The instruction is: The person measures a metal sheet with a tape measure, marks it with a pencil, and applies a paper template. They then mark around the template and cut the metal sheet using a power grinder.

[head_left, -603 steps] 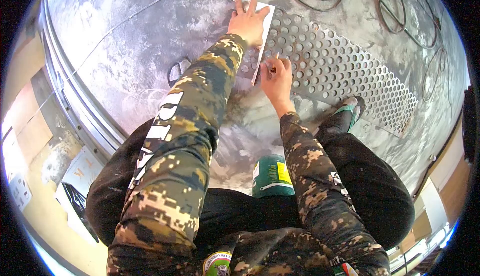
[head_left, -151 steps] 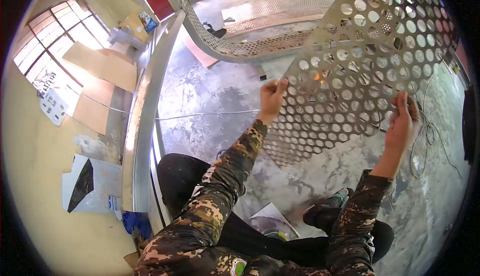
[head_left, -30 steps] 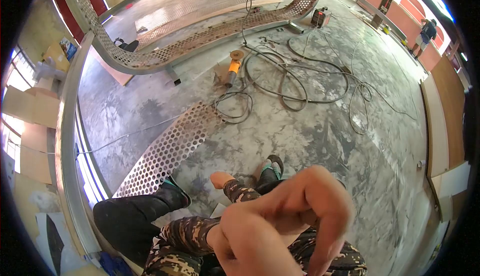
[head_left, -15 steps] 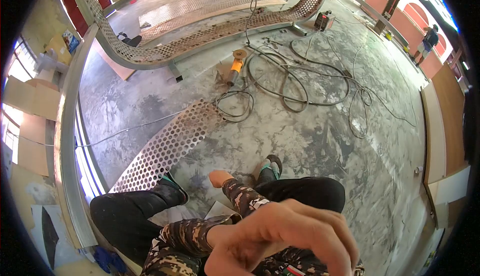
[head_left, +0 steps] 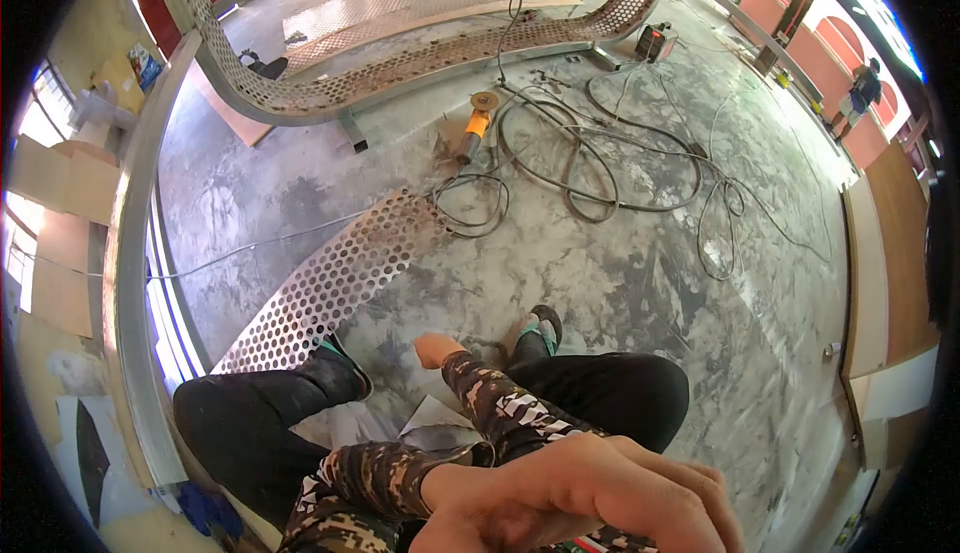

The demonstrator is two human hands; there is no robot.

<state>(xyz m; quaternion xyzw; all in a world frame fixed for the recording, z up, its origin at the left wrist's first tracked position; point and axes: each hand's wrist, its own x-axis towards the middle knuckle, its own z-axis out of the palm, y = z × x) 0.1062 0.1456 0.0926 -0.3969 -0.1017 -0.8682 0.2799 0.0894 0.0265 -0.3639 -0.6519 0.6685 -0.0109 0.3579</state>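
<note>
My forearms cross in camouflage sleeves over my bent legs. Close to the camera, my left hand (head_left: pixel 590 493) reaches to the right with its fingers curled over; nothing shows in it, and the fingertips are partly cut off by the lower edge. Beyond it, my right hand (head_left: pixel 438 350) hangs between my knees, above the floor and apart from any object. Its fingers are turned away and hidden. Nearest to it on the floor lies a perforated metal strip (head_left: pixel 335 283), beside my left foot. Farther ahead, an angle grinder (head_left: pixel 474 128) with an orange body rests disc end away from me.
Looped cables (head_left: pixel 610 193) spread over the concrete floor. A long curved frame (head_left: pixel 400 75) with perforated sheet stands across the back, near a welding machine (head_left: pixel 655 43). Metal rails (head_left: pixel 130 253) run along the left. A person (head_left: pixel 860 91) stands far right.
My left hand has lowered slightly and shifted right in view. My right hand keeps nearly the same place. The scene moves a little with my head; floor objects stay put.
</note>
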